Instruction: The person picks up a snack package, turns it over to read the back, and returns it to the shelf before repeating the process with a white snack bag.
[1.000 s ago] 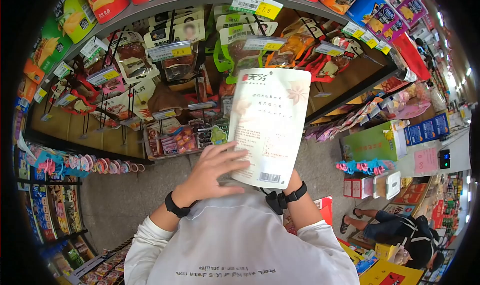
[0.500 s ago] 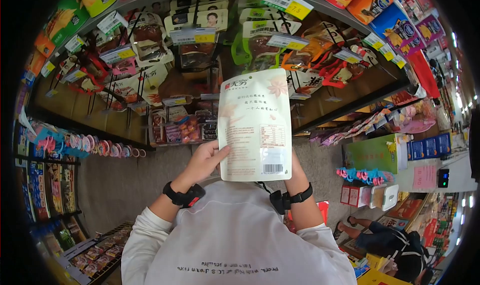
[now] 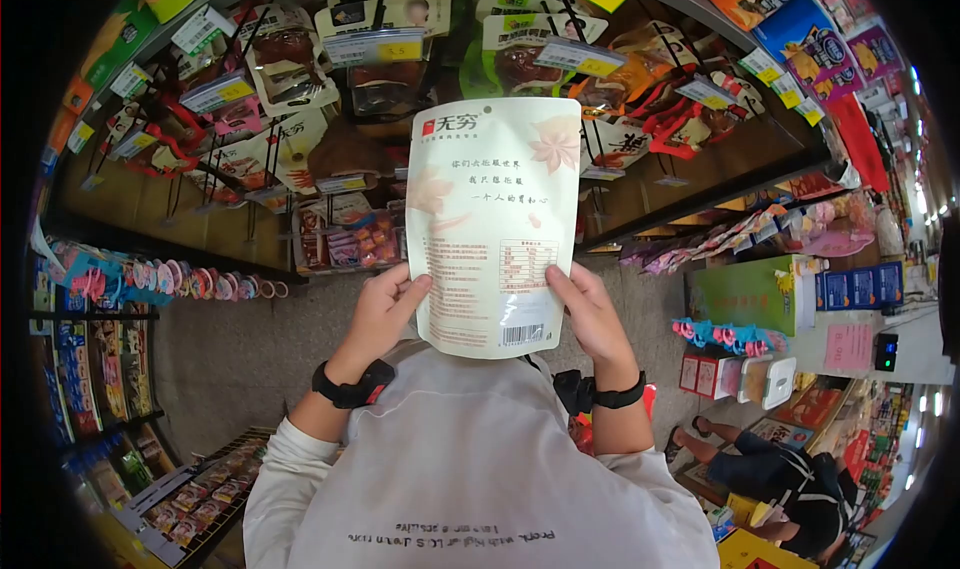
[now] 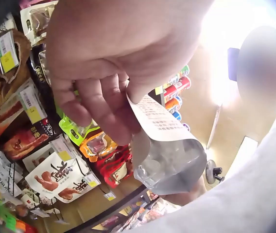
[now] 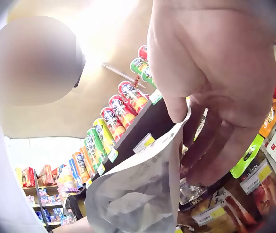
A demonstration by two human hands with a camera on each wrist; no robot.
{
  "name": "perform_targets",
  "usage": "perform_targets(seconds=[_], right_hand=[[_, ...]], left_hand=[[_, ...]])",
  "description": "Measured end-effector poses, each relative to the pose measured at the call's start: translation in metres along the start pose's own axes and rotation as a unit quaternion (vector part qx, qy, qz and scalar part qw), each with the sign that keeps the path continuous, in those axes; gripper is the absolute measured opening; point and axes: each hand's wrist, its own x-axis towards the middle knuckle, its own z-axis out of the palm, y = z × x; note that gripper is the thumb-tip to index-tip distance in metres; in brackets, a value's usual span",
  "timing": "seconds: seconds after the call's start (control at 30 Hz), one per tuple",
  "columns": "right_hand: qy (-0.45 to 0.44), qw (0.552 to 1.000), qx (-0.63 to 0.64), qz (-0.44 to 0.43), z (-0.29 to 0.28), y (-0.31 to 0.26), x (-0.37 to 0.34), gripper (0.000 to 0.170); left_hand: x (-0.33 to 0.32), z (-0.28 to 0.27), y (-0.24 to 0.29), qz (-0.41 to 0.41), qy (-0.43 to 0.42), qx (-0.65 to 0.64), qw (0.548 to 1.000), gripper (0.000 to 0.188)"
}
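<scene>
A white snack pouch (image 3: 495, 229) with printed leaves, lines of text and a barcode stands upright before the chest in the head view, its printed back toward the head camera. My left hand (image 3: 385, 309) pinches its left edge, thumb on the printed face and fingers behind. On the opposite edge my right hand (image 3: 590, 314) pinches it the same way. In the left wrist view the left hand (image 4: 113, 73) holds the pouch (image 4: 162, 119) by its side, and the silvery bottom fold shows. The right wrist view shows the right hand (image 5: 215, 87) gripping the pouch's other side (image 5: 147, 179).
Hanging snack packs (image 3: 290, 64) with price tags (image 3: 375, 47) fill the rack ahead. Canisters (image 5: 113, 121) line the shelf above. Hair bands (image 3: 200, 279) hang at the left. Toward the right are a green box (image 3: 745, 294) and another person (image 3: 790, 489).
The pouch has shifted left and come to face the head camera squarely. My left hand went from spread fingers across the pouch to pinching its edge; the right thumb has come onto the front.
</scene>
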Motion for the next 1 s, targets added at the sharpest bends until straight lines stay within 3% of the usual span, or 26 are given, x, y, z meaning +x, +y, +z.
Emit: perform_targets(seconds=[0.17, 0.6, 0.77, 1.0], right_hand=[[0.018, 0.996, -0.076, -0.054, -0.002, 0.003, 0.002, 0.034], [-0.047, 0.996, -0.052, -0.051, -0.005, 0.002, -0.001, 0.029], [-0.099, 0.979, -0.174, -0.032, -0.010, -0.004, 0.000, 0.043], [-0.123, 0.984, -0.129, -0.003, -0.014, 0.002, 0.006, 0.049]], left_hand=[[0.001, 0.000, 0.002, 0.004, 0.001, 0.015, 1.000, 0.024], [0.008, -0.003, 0.003, -0.003, -0.017, -0.008, 1.000, 0.025], [0.012, -0.001, 0.006, 0.005, -0.011, -0.006, 1.000, 0.025], [0.017, 0.000, 0.010, -0.004, -0.032, 0.004, 0.999, 0.024]])
